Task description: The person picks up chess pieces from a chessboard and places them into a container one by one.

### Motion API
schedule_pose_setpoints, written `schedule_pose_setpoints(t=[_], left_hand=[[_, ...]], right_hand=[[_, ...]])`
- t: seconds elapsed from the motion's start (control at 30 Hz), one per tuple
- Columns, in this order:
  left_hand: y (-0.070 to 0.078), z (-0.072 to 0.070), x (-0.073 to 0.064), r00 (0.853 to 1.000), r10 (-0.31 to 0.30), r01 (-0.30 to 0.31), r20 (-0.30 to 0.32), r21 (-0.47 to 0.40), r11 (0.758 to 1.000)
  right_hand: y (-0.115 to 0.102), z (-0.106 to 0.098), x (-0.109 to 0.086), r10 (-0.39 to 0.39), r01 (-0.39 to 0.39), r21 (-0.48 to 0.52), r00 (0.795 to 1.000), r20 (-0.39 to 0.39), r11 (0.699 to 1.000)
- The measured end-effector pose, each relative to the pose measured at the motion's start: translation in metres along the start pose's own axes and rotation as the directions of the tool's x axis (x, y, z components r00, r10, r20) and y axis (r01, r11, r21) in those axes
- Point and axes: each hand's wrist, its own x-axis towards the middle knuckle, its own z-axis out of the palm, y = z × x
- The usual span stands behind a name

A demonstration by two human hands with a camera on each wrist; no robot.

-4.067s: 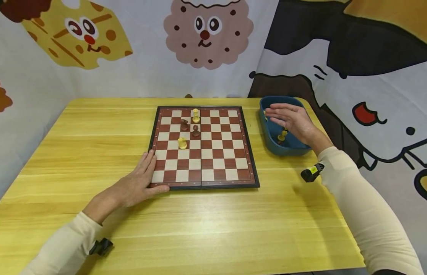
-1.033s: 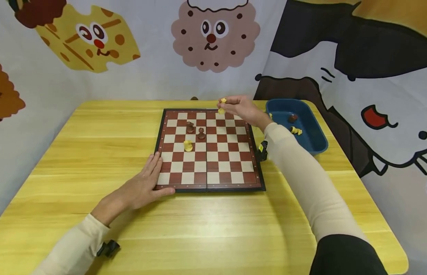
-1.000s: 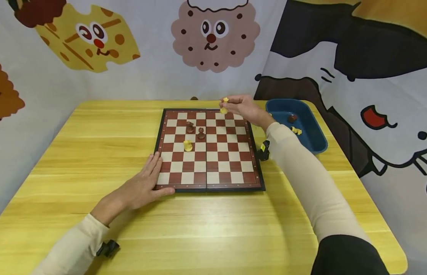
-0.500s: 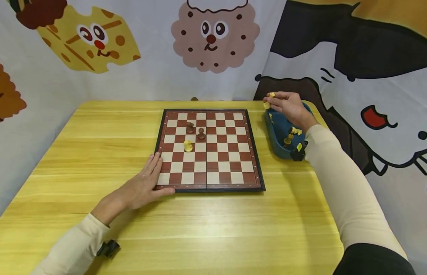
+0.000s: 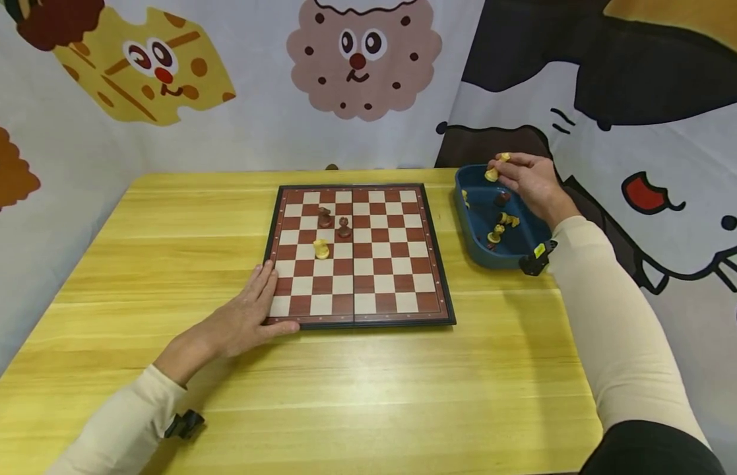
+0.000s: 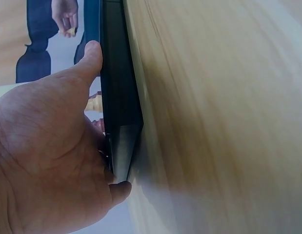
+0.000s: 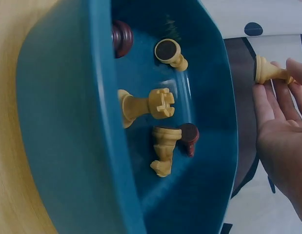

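Observation:
My right hand (image 5: 537,185) pinches a cream chess piece (image 5: 492,175) above the far part of the blue bin (image 5: 487,258). In the right wrist view its dark felt base shows, while fingers cover its top. My left hand (image 5: 240,320) rests at the near left corner of the chessboard (image 5: 392,285), fingers straight along the left edge and thumb along the front. On the board's left half stand a brown knight (image 5: 324,217), another brown piece (image 5: 344,228) and a cream knight (image 5: 321,249).
Inside the bin lie several loose pieces, among them a cream rook (image 7: 161,103), a cream knight (image 7: 164,151) and a red-brown piece (image 7: 190,136). The wooden table (image 5: 356,396) meets a cartoon-printed cloth (image 5: 255,142) at the back.
The cream piece stood at the board's far side 4.1 s ago, with my right hand over the bin. That hand has since lifted it and carried it right to the bin. My left hand stayed put.

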Motion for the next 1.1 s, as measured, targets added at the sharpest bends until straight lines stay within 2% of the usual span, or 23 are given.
schedule_pose_setpoints(t=[0.17,0.3,0.37,0.53,0.7,0.83,1.1], left_hand=[[-0.001,0.000,0.000,1.000,0.001,-0.001,0.002,-0.008,1.000],[-0.001,0.000,-0.001,1.000,0.001,-0.001,0.003,-0.015,1.000],[-0.001,-0.001,-0.001,1.000,0.000,0.000,0.002,-0.019,1.000],[-0.002,-0.001,-0.002,1.000,-0.004,0.004,0.001,-0.021,1.000],[-0.003,0.000,-0.003,1.000,-0.004,0.003,-0.003,-0.014,1.000],[-0.003,0.001,-0.004,1.000,-0.005,0.005,-0.008,-0.021,1.000],[-0.003,0.001,-0.002,1.000,-0.002,0.001,-0.015,-0.029,1.000]], right_hand=[[-0.001,0.001,0.000,-0.034,0.034,-0.037,0.999,-0.013,0.999],[-0.001,0.005,0.000,-0.039,0.039,0.008,0.999,-0.009,0.999],[-0.001,0.008,-0.001,-0.036,0.036,0.038,0.999,0.016,0.999],[0.000,0.023,-0.003,-0.049,0.046,0.031,0.990,0.129,0.998],[0.001,0.046,-0.004,-0.068,0.063,0.029,0.968,0.242,0.998],[0.002,0.066,-0.004,-0.091,0.087,0.027,0.941,0.325,0.996],[0.005,0.113,-0.010,-0.115,0.118,0.019,0.889,0.443,0.993]])
